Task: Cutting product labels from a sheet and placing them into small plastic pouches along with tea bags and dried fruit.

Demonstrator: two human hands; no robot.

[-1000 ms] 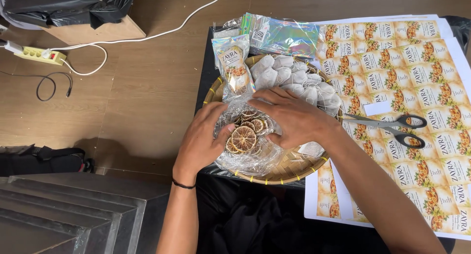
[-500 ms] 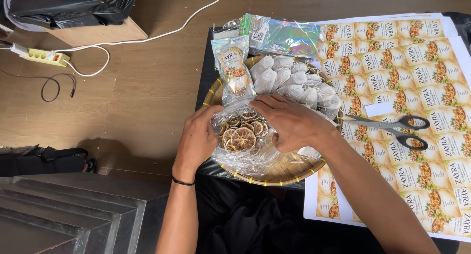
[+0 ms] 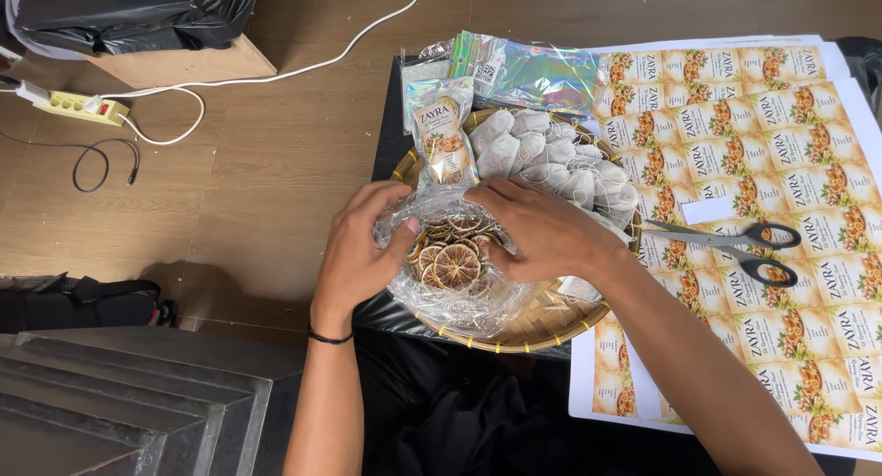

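A clear plastic bag of dried citrus slices lies in a round woven tray. My left hand grips the bag's left edge. My right hand holds the bag's right side, fingers at its opening over the slices. Behind the bag, several white tea bags fill the far part of the tray. A printed pouch leans at the tray's far left rim.
Black-handled scissors lie on sheets of printed labels to the right. Shiny holographic pouches lie beyond the tray. A power strip with white cable, a black bag and a wooden box lie at far left. Grey steps at lower left.
Both hands have shifted slightly on the plastic bag, spreading its opening a little; the citrus slices show more between them. Nothing else has moved.
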